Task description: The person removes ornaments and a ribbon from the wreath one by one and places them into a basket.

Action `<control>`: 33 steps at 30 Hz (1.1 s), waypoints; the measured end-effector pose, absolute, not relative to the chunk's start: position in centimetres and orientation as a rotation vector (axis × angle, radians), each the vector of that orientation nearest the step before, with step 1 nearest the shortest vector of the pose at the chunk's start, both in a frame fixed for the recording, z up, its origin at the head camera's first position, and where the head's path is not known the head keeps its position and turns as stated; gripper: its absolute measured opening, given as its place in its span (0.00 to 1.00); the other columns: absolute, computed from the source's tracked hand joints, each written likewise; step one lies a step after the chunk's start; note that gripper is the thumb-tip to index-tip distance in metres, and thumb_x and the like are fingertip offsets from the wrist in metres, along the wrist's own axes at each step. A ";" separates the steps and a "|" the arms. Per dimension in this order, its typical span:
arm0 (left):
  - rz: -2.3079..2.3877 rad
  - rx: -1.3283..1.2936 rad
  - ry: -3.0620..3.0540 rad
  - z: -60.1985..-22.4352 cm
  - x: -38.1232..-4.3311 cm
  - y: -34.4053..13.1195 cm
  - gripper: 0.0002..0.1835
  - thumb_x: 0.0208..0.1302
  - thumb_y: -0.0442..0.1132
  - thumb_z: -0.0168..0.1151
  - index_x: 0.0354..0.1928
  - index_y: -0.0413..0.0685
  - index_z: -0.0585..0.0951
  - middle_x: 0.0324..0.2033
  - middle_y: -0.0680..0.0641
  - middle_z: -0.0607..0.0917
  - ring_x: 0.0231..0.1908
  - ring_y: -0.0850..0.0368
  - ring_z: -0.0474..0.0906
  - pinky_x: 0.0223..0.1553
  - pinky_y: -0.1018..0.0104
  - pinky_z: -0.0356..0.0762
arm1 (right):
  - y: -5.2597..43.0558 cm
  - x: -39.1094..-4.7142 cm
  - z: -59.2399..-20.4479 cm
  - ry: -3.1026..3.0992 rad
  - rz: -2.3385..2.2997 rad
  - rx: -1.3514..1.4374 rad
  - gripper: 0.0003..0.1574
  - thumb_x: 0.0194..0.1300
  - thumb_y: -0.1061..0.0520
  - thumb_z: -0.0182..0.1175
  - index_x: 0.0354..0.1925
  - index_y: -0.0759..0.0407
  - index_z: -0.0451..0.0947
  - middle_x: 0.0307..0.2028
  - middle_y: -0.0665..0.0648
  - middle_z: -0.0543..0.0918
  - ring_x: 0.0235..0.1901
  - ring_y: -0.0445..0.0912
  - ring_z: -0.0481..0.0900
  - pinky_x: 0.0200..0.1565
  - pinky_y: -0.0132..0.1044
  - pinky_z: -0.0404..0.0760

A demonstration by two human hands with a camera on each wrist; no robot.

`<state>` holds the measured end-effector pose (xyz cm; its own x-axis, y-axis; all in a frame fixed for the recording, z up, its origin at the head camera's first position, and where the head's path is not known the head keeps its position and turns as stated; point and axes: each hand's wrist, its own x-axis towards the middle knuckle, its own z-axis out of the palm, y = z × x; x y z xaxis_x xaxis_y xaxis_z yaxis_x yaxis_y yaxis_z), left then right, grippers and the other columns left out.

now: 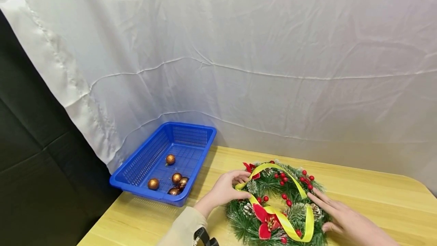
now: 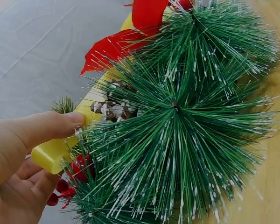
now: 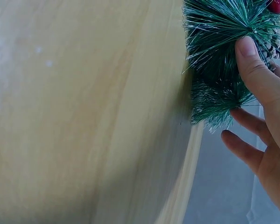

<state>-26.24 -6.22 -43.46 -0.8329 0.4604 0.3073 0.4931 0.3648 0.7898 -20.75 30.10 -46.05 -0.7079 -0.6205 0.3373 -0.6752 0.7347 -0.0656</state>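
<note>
A green wreath point(image 1: 242, 219) with snowy tips, red berries, pine cones and red flowers point(image 1: 264, 217) lies on the table. A yellow ribbon point(image 1: 308, 223) loops loosely over it. At the wreath's left side my left hand point(image 1: 227, 191) holds a bend of the ribbon between thumb and fingers; the left wrist view shows the thumb point(image 2: 60, 125) on the ribbon point(image 2: 51, 156). My right hand point(image 1: 348, 215) rests at the wreath's right side with fingers extended. In the right wrist view its thumb point(image 3: 254, 65) touches the needles point(image 3: 224, 42), the lower fingers spread apart.
A blue plastic basket point(image 1: 124, 183) stands on the left of the table, holding several shiny copper-brown balls point(image 1: 153, 183). The wooden table point(image 1: 375, 185) has a rounded right corner. A pale grey cloth point(image 1: 273, 48) hangs behind it, with dark cloth point(image 1: 34, 162) at far left.
</note>
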 end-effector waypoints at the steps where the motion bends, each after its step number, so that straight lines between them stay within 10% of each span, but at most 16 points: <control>1: -1.520 -0.895 -2.552 -43.5 -26.2 -6.3 0.30 0.45 0.39 0.72 0.53 0.44 0.75 0.40 0.49 0.82 0.40 0.59 0.76 0.48 0.68 0.74 | 30.1 -20.7 -46.1 -2.640 0.270 1.015 0.52 0.50 0.42 0.63 0.68 0.52 0.53 0.66 0.59 0.59 0.51 0.51 0.74 0.40 0.37 0.80; 33: -1.591 -0.835 -2.500 -41.4 -24.1 -7.2 0.04 0.54 0.30 0.62 0.33 0.38 0.82 0.28 0.42 0.81 0.28 0.59 0.74 0.31 0.73 0.75 | 30.0 -20.5 -46.1 -2.658 0.285 0.970 0.51 0.49 0.43 0.64 0.68 0.51 0.54 0.65 0.60 0.60 0.51 0.52 0.73 0.41 0.38 0.80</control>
